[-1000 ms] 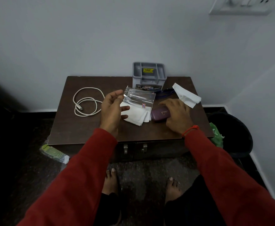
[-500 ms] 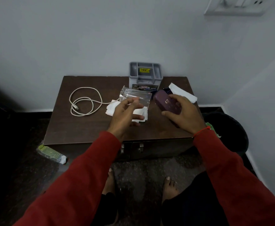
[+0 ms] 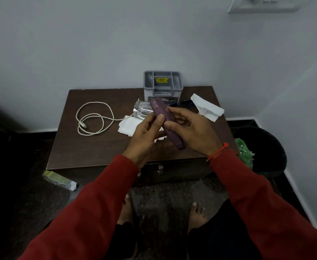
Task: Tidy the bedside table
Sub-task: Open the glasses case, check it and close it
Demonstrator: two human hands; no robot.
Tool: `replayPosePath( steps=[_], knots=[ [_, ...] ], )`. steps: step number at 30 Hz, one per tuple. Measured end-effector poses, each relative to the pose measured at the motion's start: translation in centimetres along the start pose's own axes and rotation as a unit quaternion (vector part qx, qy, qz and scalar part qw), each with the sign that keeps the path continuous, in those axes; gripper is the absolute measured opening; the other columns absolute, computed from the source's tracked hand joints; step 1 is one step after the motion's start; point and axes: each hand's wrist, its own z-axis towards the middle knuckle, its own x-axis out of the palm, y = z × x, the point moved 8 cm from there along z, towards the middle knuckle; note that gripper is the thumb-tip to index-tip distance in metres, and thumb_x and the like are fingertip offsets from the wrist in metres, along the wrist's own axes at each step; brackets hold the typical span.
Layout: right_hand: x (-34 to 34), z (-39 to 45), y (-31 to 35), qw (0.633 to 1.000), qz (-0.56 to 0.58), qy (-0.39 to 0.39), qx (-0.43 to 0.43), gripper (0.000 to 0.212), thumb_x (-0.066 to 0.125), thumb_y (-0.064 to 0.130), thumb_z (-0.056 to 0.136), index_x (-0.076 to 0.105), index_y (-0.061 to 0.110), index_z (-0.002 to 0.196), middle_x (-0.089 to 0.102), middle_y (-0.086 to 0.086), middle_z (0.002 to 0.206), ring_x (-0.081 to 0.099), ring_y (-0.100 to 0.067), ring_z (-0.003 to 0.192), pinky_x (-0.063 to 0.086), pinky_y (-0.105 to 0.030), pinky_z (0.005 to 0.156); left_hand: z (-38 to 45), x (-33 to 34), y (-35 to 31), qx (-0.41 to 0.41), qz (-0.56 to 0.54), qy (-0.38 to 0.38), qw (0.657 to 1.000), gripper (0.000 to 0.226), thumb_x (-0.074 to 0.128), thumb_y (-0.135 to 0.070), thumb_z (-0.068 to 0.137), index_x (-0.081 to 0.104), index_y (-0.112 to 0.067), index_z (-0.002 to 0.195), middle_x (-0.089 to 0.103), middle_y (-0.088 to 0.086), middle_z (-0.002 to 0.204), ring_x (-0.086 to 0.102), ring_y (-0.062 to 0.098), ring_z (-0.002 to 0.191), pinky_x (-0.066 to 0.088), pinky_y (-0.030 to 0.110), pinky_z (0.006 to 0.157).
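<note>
Both hands hold a long maroon case (image 3: 163,114) above the middle of the dark wooden bedside table (image 3: 90,147). My right hand (image 3: 193,128) grips its right side and lower end. My left hand (image 3: 146,136) pinches its left edge with thumb and fingers. Behind the case stands a grey plastic organiser (image 3: 163,85) against the wall. A coiled white cable (image 3: 92,119) lies on the table's left. A clear shiny wrapper (image 3: 142,110) and white tissues (image 3: 127,124) lie under the hands. Another white tissue (image 3: 207,106) lies at the back right.
A black bin (image 3: 266,152) with green rubbish stands on the floor right of the table. A green and white packet (image 3: 60,180) lies on the floor at the table's front left corner. My bare feet stand before the table's drawers. A dark object (image 3: 185,104) lies beside the organiser.
My right hand lifted the maroon case off the table and turned it lengthwise. My left hand came across from the wrapper and took hold of the case.
</note>
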Motion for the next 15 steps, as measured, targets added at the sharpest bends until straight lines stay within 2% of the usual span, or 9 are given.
replayPosePath(
  steps=[3, 6, 7, 9, 11, 13, 15],
  knots=[
    [0.8, 0.0, 0.7, 0.997, -0.069, -0.003, -0.037, 0.049, 0.062, 0.028, 0.095, 0.050, 0.020, 0.141, 0.065, 0.010, 0.117, 0.061, 0.006, 0.100, 0.049, -0.012, 0.090, 0.1, -0.2, 0.1, 0.002, -0.005, -0.012, 1.000, 0.036, 0.051, -0.031, 0.105, 0.059, -0.014, 0.136, 0.073, 0.008, 0.120, 0.072, 0.023, 0.101, 0.062, 0.049, 0.082],
    [2.0, 0.2, 1.4, 0.987, -0.141, -0.009, -0.077, 0.043, 0.050, 0.027, 0.101, 0.047, 0.015, 0.143, 0.066, -0.009, 0.122, 0.063, -0.017, 0.106, 0.050, -0.030, 0.093, 0.1, -0.6, 0.2, 0.005, -0.014, -0.040, 0.999, 0.037, 0.050, -0.032, 0.105, 0.058, -0.012, 0.136, 0.071, 0.009, 0.119, 0.071, 0.020, 0.097, 0.061, 0.042, 0.073],
    [2.5, 0.3, 1.6, 0.985, -0.154, -0.011, -0.081, 0.042, 0.046, 0.027, 0.102, 0.046, 0.013, 0.143, 0.065, -0.011, 0.122, 0.062, -0.020, 0.107, 0.048, -0.032, 0.093, 0.1, -0.8, 0.2, 0.007, -0.015, -0.051, 0.999, 0.037, 0.051, -0.033, 0.105, 0.059, -0.012, 0.135, 0.072, 0.008, 0.118, 0.071, 0.020, 0.095, 0.061, 0.041, 0.070],
    [3.1, 0.5, 1.9, 0.984, -0.157, -0.017, -0.084, 0.042, 0.042, 0.028, 0.104, 0.046, 0.013, 0.142, 0.064, -0.010, 0.121, 0.060, -0.018, 0.106, 0.045, -0.027, 0.091, 0.1, -1.3, -0.1, 0.014, -0.013, -0.070, 0.997, 0.035, 0.053, -0.033, 0.104, 0.062, -0.013, 0.131, 0.075, 0.004, 0.110, 0.073, 0.019, 0.089, 0.061, 0.039, 0.066],
    [3.0, 0.7, 2.3, 0.987, -0.136, -0.019, -0.087, 0.041, 0.045, 0.028, 0.103, 0.046, 0.017, 0.142, 0.065, -0.002, 0.116, 0.058, -0.009, 0.099, 0.043, -0.019, 0.087, 0.3, -1.9, -0.4, 0.016, -0.011, -0.076, 0.997, 0.033, 0.057, -0.036, 0.102, 0.064, -0.016, 0.127, 0.077, 0.003, 0.109, 0.074, 0.020, 0.086, 0.061, 0.045, 0.072],
    [2.7, 0.8, 2.4, 0.992, -0.096, -0.008, -0.080, 0.046, 0.051, 0.029, 0.099, 0.046, 0.021, 0.144, 0.063, 0.004, 0.118, 0.061, -0.007, 0.101, 0.049, -0.023, 0.089, 0.3, -2.3, -0.8, 0.007, -0.006, -0.073, 0.997, 0.035, 0.062, -0.037, 0.099, 0.064, -0.017, 0.128, 0.077, 0.006, 0.111, 0.075, 0.023, 0.089, 0.061, 0.054, 0.077],
    [2.5, 0.6, 2.0, 0.997, -0.059, 0.004, -0.057, 0.052, 0.056, 0.027, 0.095, 0.044, 0.024, 0.145, 0.063, 0.005, 0.127, 0.064, -0.009, 0.105, 0.055, -0.030, 0.091, 0.2, -2.4, -1.0, 0.000, -0.001, -0.070, 0.998, 0.038, 0.066, -0.036, 0.096, 0.063, -0.016, 0.129, 0.077, 0.007, 0.110, 0.075, 0.024, 0.090, 0.061, 0.057, 0.074]
  ],
)
